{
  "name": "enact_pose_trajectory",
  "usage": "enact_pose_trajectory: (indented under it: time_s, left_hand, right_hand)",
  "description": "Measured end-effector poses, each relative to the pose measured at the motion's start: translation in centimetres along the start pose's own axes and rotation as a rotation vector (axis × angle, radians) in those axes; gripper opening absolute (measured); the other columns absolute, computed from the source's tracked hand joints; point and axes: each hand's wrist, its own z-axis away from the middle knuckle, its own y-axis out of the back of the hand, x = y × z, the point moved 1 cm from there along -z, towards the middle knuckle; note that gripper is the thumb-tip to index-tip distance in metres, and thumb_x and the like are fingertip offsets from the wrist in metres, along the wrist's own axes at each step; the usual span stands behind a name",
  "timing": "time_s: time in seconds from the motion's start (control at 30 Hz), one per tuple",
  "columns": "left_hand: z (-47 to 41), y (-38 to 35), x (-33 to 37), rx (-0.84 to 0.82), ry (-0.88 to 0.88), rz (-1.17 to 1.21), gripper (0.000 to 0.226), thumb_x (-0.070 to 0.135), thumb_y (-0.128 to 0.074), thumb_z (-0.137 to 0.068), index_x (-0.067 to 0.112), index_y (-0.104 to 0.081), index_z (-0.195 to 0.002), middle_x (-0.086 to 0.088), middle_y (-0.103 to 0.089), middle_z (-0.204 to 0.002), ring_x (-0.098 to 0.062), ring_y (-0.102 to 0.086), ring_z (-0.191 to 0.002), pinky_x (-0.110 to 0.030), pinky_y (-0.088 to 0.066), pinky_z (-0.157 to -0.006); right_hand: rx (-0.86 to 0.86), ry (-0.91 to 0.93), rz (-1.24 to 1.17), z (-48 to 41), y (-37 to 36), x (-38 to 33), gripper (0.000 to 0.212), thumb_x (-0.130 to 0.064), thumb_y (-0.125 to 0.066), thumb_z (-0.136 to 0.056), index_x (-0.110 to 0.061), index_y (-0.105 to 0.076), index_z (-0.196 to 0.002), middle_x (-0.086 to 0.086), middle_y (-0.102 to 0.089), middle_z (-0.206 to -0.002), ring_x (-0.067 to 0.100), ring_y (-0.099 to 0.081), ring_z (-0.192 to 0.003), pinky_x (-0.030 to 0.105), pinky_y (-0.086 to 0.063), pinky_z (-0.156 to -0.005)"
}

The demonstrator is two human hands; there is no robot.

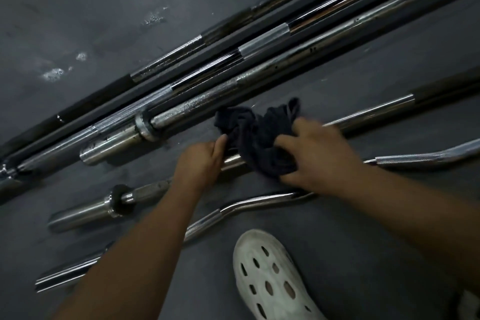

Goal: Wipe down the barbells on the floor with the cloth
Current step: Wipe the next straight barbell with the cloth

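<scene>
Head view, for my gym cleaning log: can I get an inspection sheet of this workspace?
Surface: dark floor with pale scuffs.
Job's things: several long barbells lie side by side. A straight barbell and a curl bar lie nearer. A dark cloth is bunched over the straight barbell.
Clutter: nothing seen.
Hands: the right hand grips the cloth on the straight barbell. The left hand rests on the same bar beside it, thumb at the cloth, fingers hidden.
Cables: nothing seen.
Surroundings: a white perforated shoe stands beside the curl bar.
</scene>
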Motion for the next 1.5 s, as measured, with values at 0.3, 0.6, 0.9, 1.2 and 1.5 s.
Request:
enact_pose_trajectory:
  time_s: [0.3, 0.6, 0.9, 1.2, 1.5]
  left_hand:
    - [1.7, -1.1, 2.1, 0.105, 0.134, -0.245, 0.073, 0.06, -0.01, -0.1, 0.014, -0.067, -0.094, -0.016, -0.07, -0.094, -0.038, -0.066, -0.087, -0.037, -0.044, -0.068]
    - [1.6, -0.9, 1.0, 0.091, 0.076, -0.268, 0.066, 0.058, -0.014, -0.101, 0.017, -0.062, -0.081, -0.011, -0.068, -0.083, -0.036, -0.064, -0.081, -0.04, -0.046, -0.07]
    - [0.1, 0.0, 1.2, -0.098, 0.108, -0.203, 0.069, 0.058, -0.014, -0.101, 0.015, -0.067, -0.094, -0.015, -0.069, -0.1, -0.035, -0.064, -0.095, -0.037, -0.043, -0.074]
    - [0.4, 0.6, 0.7, -0.259, 0.107, -0.032, 0.067, 0.058, -0.016, -0.103, 0.014, -0.067, -0.103, -0.014, -0.068, -0.107, -0.031, -0.063, -0.104, -0.037, -0.046, -0.087]
    - [1.2, -0.4, 2.6, -0.087, 0.117, -0.147, 0.07, 0.055, -0.013, -0.103, 0.014, -0.069, -0.092, -0.012, -0.07, -0.093, -0.033, -0.066, -0.086, -0.036, -0.044, -0.072]
  right_hand:
    - [0.079, 0.083, -0.084, -1.7, -2.9, -3.7, 0.063, -0.053, -0.072, -0.062, -0.024, -0.057, -0.115, -0.001, -0.052, -0.14, 0.023, -0.045, -0.134, 0.047, -0.039, -0.089]
    - [0.144, 0.024, 0.013, -1.5, -3.3, 2.1, 0.097, -0.044, -0.086, -0.046, -0.03, -0.049, -0.134, 0.005, -0.056, -0.122, 0.033, -0.052, -0.116, 0.046, -0.05, -0.081]
    - [0.103, 0.044, -0.017, -1.7, -4.0, -1.3, 0.09, -0.042, -0.081, -0.049, -0.026, -0.047, -0.131, -0.002, -0.051, -0.134, 0.024, -0.044, -0.133, 0.045, -0.05, -0.08]
    - [0.196, -0.185, -0.101, 3.2, -3.3, 12.1, 0.099, -0.022, -0.095, -0.046, -0.011, -0.051, -0.134, 0.01, -0.048, -0.141, 0.037, -0.037, -0.139, 0.06, -0.049, -0.096]
    - [0.232, -0.072, -0.104, -0.3, -5.2, -2.1, 0.099, -0.036, -0.086, -0.044, -0.019, -0.051, -0.135, 0.003, -0.052, -0.138, 0.029, -0.044, -0.134, 0.049, -0.05, -0.074]
